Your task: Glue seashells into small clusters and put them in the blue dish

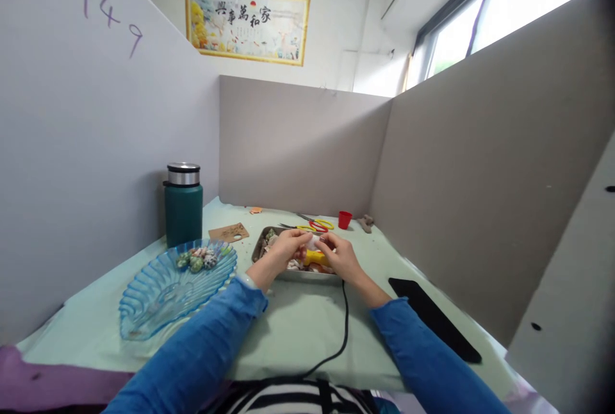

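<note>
Your left hand and right hand meet over the tray, fingers drawn in narrow, with a small white piece pinched between the fingertips of both – its exact shape is too small to tell. Just below them sits the metal tray, holding a yellow object and a jumble of pieces you partly cover. A black cord runs from near the tray's front edge towards your lap.

Beyond the tray lie scissors with yellow and red handles, and to their right stands a red cup, with a brown lump beside it. To your left, a blue ribbed dish bears patterned balls near its far end – behind it stands a green bottle, upright, and a brown card lies between bottle and tray. On your right, a flat black slab lies near the grey partition.
</note>
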`<action>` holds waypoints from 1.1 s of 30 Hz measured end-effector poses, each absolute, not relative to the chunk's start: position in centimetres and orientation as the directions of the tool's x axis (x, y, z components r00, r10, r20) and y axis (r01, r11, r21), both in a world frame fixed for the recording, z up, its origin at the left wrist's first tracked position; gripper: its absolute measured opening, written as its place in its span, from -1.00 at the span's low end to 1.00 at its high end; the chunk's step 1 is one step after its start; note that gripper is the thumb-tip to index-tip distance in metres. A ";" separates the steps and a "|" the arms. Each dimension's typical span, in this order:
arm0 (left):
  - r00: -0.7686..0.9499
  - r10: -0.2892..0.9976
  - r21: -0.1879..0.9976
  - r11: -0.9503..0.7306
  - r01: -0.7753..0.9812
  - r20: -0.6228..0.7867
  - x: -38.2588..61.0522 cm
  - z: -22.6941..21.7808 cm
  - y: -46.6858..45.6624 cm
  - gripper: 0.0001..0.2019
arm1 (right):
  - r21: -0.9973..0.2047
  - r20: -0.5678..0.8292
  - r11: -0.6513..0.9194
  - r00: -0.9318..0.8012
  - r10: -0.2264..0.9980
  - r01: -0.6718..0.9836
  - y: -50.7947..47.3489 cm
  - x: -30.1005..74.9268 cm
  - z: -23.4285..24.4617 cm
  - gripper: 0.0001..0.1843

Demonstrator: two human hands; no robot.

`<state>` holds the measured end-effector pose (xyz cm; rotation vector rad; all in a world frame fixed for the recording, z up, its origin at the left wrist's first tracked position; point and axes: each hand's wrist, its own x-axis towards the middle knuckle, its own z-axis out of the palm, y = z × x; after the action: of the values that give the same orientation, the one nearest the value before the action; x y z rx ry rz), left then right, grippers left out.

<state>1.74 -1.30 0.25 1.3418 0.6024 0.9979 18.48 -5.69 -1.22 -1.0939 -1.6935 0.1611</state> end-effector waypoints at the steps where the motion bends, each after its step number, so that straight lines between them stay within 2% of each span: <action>1: 0.482 0.858 0.969 -0.069 -0.237 0.179 1.8 0.3 -1.4 -0.61 | -0.588 0.694 0.577 -0.012 0.719 0.568 -5.7 18.5 -1.2 -0.71; 9: 0.471 0.854 0.970 -0.143 -0.196 0.221 1.8 0.3 -1.6 -0.58 | -0.563 0.714 0.596 -0.027 0.700 0.572 -5.2 18.5 -1.5 -0.71; 21: 0.469 0.864 0.976 -0.106 -0.189 0.185 1.5 0.5 -1.4 -0.51 | -0.564 0.717 0.584 -0.006 0.697 0.584 -5.0 18.2 -1.5 -0.80; 33: 0.502 0.848 0.975 -0.068 -0.214 0.169 1.4 0.7 -1.5 -0.49 | -0.581 0.720 0.593 0.013 0.694 0.557 -5.2 18.2 -1.4 -0.77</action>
<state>1.40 -1.50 0.67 1.3660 0.6098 0.9678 18.21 -5.20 -1.39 -1.0558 -1.6539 0.1462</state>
